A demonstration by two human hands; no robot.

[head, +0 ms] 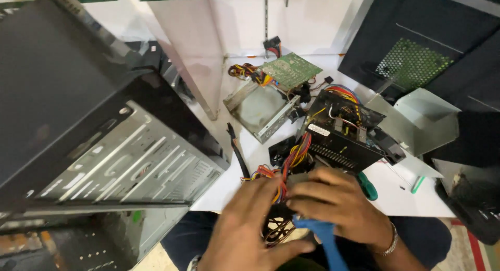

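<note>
1. The left hand [245, 227] is at the near edge of the white worktop [396, 190]. Its fingers are curled around a bunch of colored wires [291, 161].
2. The right hand [336, 198] is just beside the left one. Its fingers are closed on the same bunch of wires, and a flat blue cable [325, 237] hangs down from under it.
3. The wires are red, yellow, orange and black. They run up to a black power box [344, 133] that sits open near the middle of the worktop.
4. A screwdriver with a green handle [367, 185] lies just beside the right hand, partly under it.
5. A flat grey metal box [260, 109] lies farther back, close to the back wall.
6. A green circuit board [290, 69] rests tilted on the back corner of that grey box.
7. A big computer case [94, 130] leans over the left edge of the worktop. Its top is black and its side is bare grey metal.
8. A bent grey metal sheet [422, 122] lies by the right edge, next to the power box.
9. A silver bracelet [391, 244] is on the right wrist.
</note>
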